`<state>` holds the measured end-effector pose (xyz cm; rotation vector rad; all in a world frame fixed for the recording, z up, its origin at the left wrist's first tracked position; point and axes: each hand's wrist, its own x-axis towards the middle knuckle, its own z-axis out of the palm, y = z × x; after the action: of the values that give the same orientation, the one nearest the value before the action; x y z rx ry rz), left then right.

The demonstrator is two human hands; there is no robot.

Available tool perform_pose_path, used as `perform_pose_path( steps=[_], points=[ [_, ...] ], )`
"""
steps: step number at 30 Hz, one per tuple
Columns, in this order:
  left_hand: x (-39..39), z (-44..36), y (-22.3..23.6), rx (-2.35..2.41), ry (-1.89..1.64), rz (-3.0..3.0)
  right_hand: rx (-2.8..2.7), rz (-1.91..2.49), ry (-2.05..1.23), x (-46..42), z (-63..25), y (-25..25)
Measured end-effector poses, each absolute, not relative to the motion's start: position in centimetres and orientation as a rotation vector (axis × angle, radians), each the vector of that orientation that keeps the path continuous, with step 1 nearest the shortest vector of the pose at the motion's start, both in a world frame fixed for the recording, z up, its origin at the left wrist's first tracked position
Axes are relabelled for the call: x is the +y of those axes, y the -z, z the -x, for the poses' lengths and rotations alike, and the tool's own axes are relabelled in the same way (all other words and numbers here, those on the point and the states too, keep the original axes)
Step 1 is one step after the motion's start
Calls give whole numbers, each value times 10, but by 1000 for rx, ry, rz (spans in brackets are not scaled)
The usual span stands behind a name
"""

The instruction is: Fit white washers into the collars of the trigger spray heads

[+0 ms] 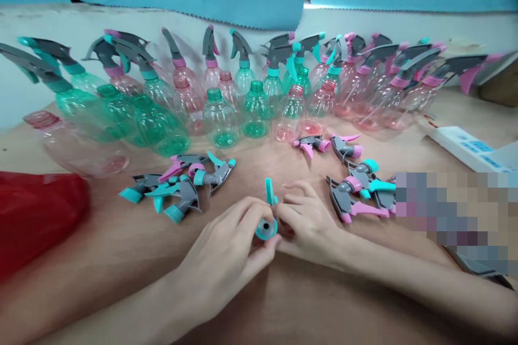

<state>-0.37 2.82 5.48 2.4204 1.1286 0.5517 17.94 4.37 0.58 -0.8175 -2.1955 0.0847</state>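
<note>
Low over the table, at the middle of the view, a teal-and-grey trigger spray head (266, 228) is turned so that the round opening of its collar faces me. My left hand (230, 242) is closed around the collar, with fingers over the top and thumb below. From the right, my right hand (305, 221) pinches the side of the same spray head, its fingers curled. The teal trigger (268, 190) sticks out away from me beyond the fingertips. Parts of the grey body are hidden by both hands.
Loose spray heads lie in a left pile (178, 186) and a right pile (352, 188). Behind stand green bottles (256, 110) and pink bottles (288, 118), several with spray heads on. A red bag (40, 215) is at left, a white box (465, 145) at right.
</note>
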Motion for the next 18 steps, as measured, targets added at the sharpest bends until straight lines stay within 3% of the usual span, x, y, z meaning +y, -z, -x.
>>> perform_pose_path(
  steps=[5,8,12,18],
  points=[
    [37,25,-77,1385,-767,-2415,-2264,973,-290,48,-189,-37],
    [46,49,-90,1655,-926,-2208,-2295,1153,-157,61,-213,-53],
    [60,79,-87,1607,-1058,-1811,-2413,1372,115,90,-259,-55],
    [74,99,-70,1690,-928,-1568,-2350,1726,321,126,-308,-38]
  ],
)
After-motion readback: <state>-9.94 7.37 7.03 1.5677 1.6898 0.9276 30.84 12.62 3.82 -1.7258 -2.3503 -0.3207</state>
